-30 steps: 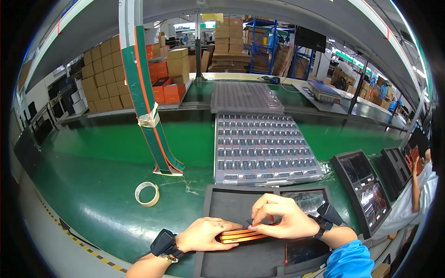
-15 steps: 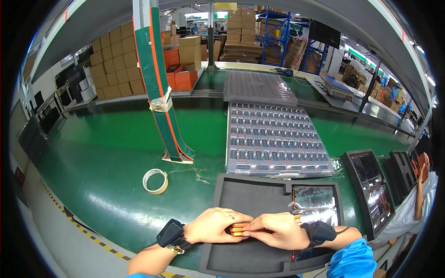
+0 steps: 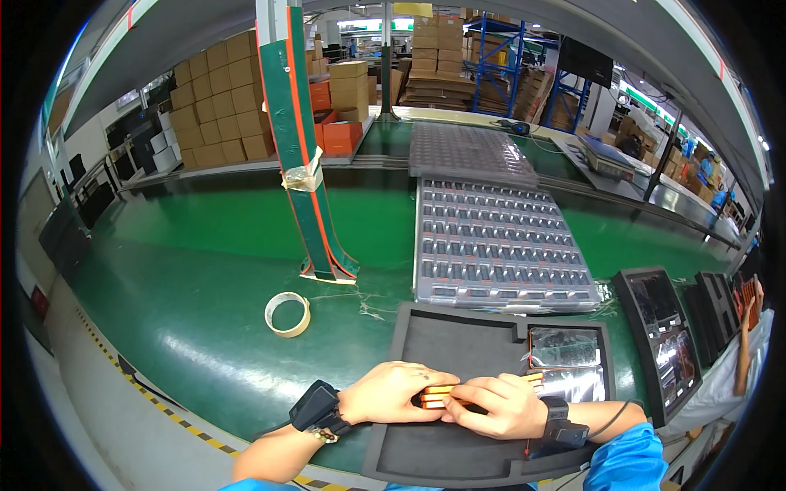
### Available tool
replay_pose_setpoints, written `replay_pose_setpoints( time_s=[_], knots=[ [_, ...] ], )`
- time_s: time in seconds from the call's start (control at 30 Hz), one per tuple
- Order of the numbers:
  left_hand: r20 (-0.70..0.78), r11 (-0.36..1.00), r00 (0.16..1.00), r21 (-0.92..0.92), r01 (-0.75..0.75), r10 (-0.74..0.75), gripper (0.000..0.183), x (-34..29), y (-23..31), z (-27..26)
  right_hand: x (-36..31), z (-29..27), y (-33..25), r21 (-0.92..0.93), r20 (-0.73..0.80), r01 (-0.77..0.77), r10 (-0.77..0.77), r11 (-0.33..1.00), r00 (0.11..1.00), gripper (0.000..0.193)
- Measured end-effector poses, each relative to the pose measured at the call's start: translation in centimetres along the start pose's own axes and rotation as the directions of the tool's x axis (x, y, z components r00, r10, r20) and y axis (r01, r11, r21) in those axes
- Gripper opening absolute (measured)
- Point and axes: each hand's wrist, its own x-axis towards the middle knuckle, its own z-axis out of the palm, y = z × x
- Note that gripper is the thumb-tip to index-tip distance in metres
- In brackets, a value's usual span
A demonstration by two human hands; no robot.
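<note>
Over a black foam tray (image 3: pixel 446 340), my left hand (image 3: pixel 385 393) is closed around one end of a small stack of flat, orange-edged pieces (image 3: pixel 436 394). My right hand (image 3: pixel 501 405) meets it from the other side, its thumb and fingers closed on the stack's near edge. More yellow-orange edges (image 3: pixel 534 379) show just beyond the right knuckles; whether they belong to the same stack I cannot tell. In the tray's right part lie shiny, film-wrapped dark flat packs (image 3: pixel 565 348), with thin red wires beside them. My right forearm partly covers the lower packs.
Behind the tray stands a clear plastic tray (image 3: pixel 503 245) with rows of small dark parts, and another clear tray (image 3: pixel 471 151) farther back. A tape roll (image 3: pixel 287 331) lies left, near a green-wrapped post (image 3: pixel 304 164). At right are a filled foam tray (image 3: pixel 655 327) and a co-worker's arm (image 3: pixel 746 344).
The whole view has shifted slightly, so the bench appears farther right. Both hands stay closed on the orange-edged stack, with only slight finger movement.
</note>
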Motion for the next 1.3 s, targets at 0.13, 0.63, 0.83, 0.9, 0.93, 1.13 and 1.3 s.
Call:
replay_pose_setpoints(
  time_s=[0.13, 0.63, 0.83, 0.9, 0.93, 1.13, 1.3],
  knots=[
    [0.004, 1.0, 1.0, -0.017, -0.018, 0.018, 0.049, 0.5, 0.1, 0.0, -1.0, 0.3, -0.1, -0.047, -0.065, 0.0, -0.003, 0.999, 0.998, 0.023],
    [0.307, 0.995, 0.949, -0.036, 0.089, -0.073, 0.081, 2.1, 2.8, -1.9, -7.6, -3.0, 4.9, 0.117, 0.21, -0.199, 0.172, 0.973, 0.963, 0.026],
    [0.336, 0.933, 0.889, 0.287, 0.216, -0.309, 0.108, 3.9, 7.1, -0.2, -7.8, -3.5, 3.2, -0.246, -0.071, -0.03, 0.013, 0.969, 0.997, 0.018],
    [0.302, 0.915, 0.895, 0.335, 0.223, -0.329, 0.1, 5.0, 7.7, 0.5, -8.4, -3.6, 4.1, -0.231, -0.069, -0.024, 0.008, 0.973, 0.998, 0.019],
    [0.303, 0.93, 0.905, 0.304, 0.205, -0.299, 0.096, 5.4, 6.9, 0.8, -8.7, -3.6, 4.4, -0.22, -0.054, -0.014, 0.002, 0.975, 0.999, 0.019],
    [0.341, 0.891, 0.838, -0.004, 0.455, -0.426, 0.097, 6.6, 5.9, 0.5, -9.2, -1.9, 5.1, -0.159, -0.124, 0.006, -0.026, 0.987, 0.992, 0.019],
    [0.197, 0.906, 0.942, 0.382, 0.183, -0.273, 0.098, 7.3, 7.6, 2.9, -9.5, -1.3, 4.1, -0.222, -0.12, -0.014, -0.014, 0.975, 0.993, 0.02]
  ],
)
